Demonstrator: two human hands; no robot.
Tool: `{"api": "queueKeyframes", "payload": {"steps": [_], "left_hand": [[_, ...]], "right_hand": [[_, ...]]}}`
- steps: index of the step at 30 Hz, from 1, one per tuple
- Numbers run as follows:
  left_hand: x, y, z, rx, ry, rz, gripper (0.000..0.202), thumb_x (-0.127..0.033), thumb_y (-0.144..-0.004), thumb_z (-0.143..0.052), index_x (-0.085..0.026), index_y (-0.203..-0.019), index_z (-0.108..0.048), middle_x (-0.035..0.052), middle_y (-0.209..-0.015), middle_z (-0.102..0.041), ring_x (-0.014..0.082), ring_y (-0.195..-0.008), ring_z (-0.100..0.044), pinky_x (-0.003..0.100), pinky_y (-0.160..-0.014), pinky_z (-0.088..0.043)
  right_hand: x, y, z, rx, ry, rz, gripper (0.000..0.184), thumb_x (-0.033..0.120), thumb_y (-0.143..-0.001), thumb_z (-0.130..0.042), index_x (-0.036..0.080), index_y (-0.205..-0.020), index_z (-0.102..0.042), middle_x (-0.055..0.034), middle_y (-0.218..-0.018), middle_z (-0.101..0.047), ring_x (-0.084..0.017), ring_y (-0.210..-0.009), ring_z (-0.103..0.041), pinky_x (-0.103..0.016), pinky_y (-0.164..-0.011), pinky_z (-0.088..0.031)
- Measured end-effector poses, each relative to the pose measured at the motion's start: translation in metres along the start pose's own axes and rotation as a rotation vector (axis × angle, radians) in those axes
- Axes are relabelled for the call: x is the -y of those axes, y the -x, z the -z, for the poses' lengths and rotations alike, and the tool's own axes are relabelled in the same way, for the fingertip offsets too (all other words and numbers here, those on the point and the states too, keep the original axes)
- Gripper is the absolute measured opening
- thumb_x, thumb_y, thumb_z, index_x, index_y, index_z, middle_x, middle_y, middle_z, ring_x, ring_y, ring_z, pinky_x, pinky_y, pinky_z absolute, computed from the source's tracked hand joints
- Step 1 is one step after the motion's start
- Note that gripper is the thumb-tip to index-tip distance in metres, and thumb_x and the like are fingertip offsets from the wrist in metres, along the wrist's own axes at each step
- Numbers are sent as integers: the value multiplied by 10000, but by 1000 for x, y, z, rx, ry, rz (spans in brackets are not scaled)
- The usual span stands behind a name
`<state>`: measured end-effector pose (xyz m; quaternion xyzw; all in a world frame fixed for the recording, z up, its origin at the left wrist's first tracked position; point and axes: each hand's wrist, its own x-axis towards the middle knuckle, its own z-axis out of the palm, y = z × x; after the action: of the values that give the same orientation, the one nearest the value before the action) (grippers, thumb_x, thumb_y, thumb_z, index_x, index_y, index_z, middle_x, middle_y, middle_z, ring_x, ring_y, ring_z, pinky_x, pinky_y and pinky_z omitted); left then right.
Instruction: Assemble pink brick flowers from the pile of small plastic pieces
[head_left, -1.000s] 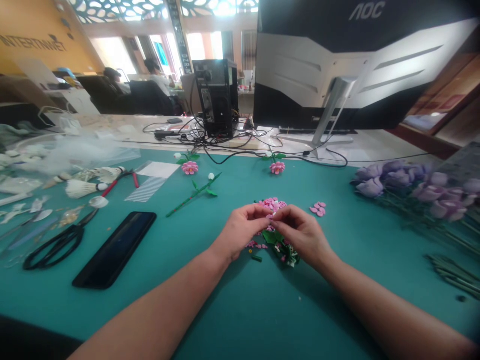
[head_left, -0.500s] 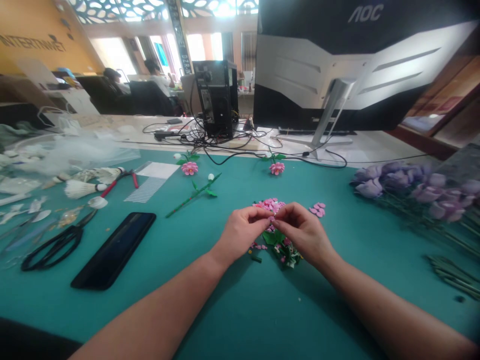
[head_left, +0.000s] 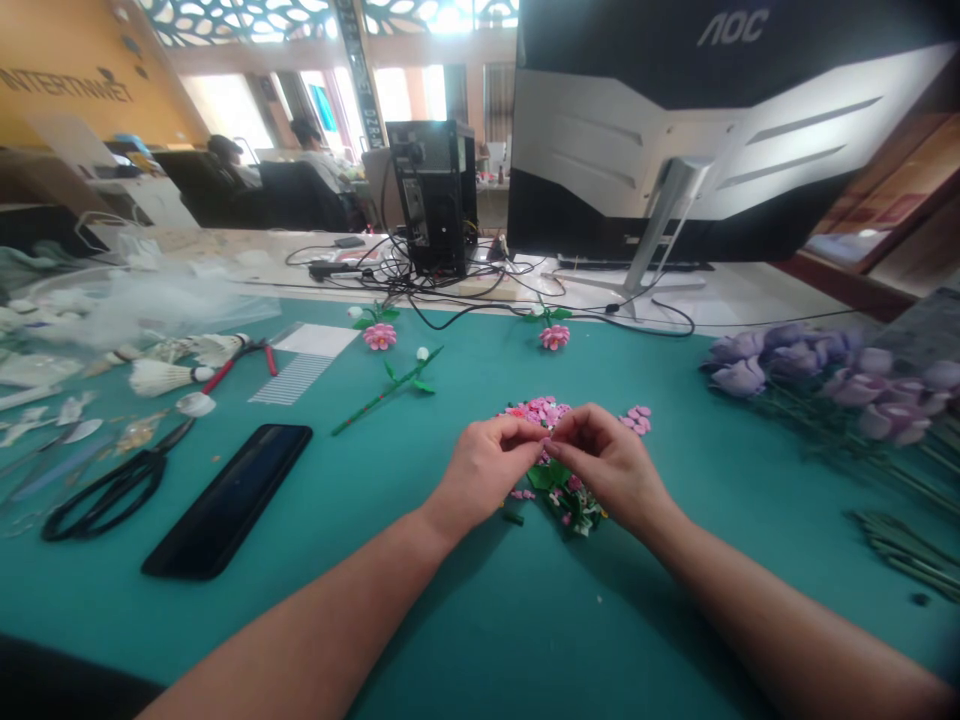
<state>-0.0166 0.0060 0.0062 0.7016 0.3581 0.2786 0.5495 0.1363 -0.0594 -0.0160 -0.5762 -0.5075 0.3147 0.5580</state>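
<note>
Here, above the middle of the teal work mat [head_left: 450, 640], the left hand [head_left: 480, 465] and right hand [head_left: 619, 460] come together. Left: thumb and forefinger closed to a pinch, tips pointing right. Right: likewise pinched, tips pointing left, right up against the left's. Anything between the fingertips is too small and covered to make out.

Under and just beyond the hands, a loose heap of pink toy-brick pieces [head_left: 541, 408], partly hidden. A green leaf piece [head_left: 550, 475] shows on the near side of the fingertips; nearer, by the right hand, a tangle of green and white brick parts [head_left: 580, 518]. Left of that tangle, a short dark green rod [head_left: 514, 519] on the mat. Right of the heap, a small group of pink petals [head_left: 639, 418].

Far edge of mat: a pink brick-built flower [head_left: 380, 337] on the left, a second pink flower [head_left: 555, 338] to its right. A green stem with a white bud [head_left: 394, 392] lies slantwise, left of the hands.

Left side: smartphone [head_left: 229, 500], dark screen; black-handled scissors [head_left: 154, 470] to its left, shuttlecock [head_left: 161, 377] and red-handled pliers [head_left: 220, 376] farther off. Right side: purple artificial flowers [head_left: 739, 372], a bundle of green stems [head_left: 904, 548] nearer. Beyond the mat, a computer tower [head_left: 431, 200] and an AOC monitor [head_left: 585, 130], back turned
</note>
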Motion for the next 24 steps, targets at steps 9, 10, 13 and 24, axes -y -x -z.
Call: {"api": "queueKeyframes", "payload": {"steps": [9, 10, 13, 24], "left_hand": [[1, -3, -3, -17, 243, 122, 172, -241, -711, -704, -130, -843, -702, 41, -740, -671, 122, -670, -597, 256, -670, -490], [1, -3, -3, -19, 275, 131, 173, -240, -710, -708, -127, -841, -697, 35, -731, -664, 113, -660, -590, 249, -667, -488], [2, -4, -4, -12, 310, 142, 173, -231, -712, -708, -121, -843, -687, 26, -726, -656, 94, -647, -578, 233, -664, -484], [10, -2, -4, 33, 207, 83, 186, -289, -745, -680, -144, -863, -676, 38, -772, -659, 126, -708, -596, 263, -687, -493]], "right_hand": [[2, -1, -1, 64, -128, -31, 139, 306, -775, -672, 201, -808, -586, -5, -770, -620, -133, -706, -576, -272, -646, -482], [3, -1, -1, 67, -131, -33, 133, 311, -787, -660, 200, -815, -592, -8, -782, -626, -135, -722, -580, -275, -666, -485], [4, 0, -3, 71, -148, -43, 144, 322, -794, -656, 198, -832, -593, -12, -789, -628, -138, -735, -584, -276, -677, -487], [0, 1, -6, 14, -120, -10, 170, 257, -753, -677, 202, -812, -527, 22, -716, -547, -102, -617, -501, -223, -522, -409]]}}
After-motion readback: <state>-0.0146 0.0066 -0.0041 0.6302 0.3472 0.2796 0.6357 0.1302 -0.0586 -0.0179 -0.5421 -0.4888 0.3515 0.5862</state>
